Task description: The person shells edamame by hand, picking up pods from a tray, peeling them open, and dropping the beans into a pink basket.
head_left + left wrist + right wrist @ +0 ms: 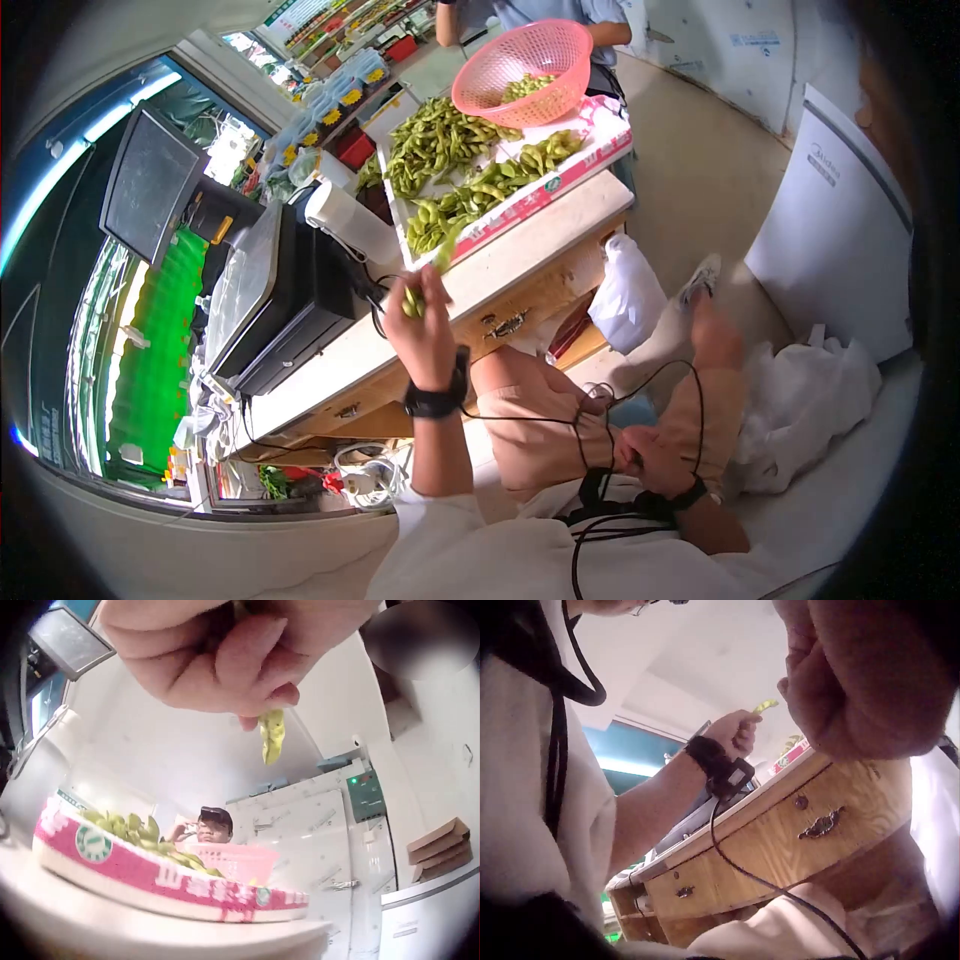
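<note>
- A counter (545, 240) was topped by an open pink-and-white box (512, 212) heaped with green pods (440, 145)
- The left hand (422, 325) was raised by the counter's near edge, short of the box and nearer it than the right hand (655, 462), which was held low over the lap, its grip impossible to tell
- One pod (272, 737) was pinched at the left fingertips, its long axis pointed out towards the box

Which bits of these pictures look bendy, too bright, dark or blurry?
Head view: black corners ring the scene, and the pod poking from the left hand looks smeared; left wrist view: the carton seems to bow, and a blurry patch covers the top right; right wrist view: the right hand is in shadow, while a strip behind the left arm glares.
</note>
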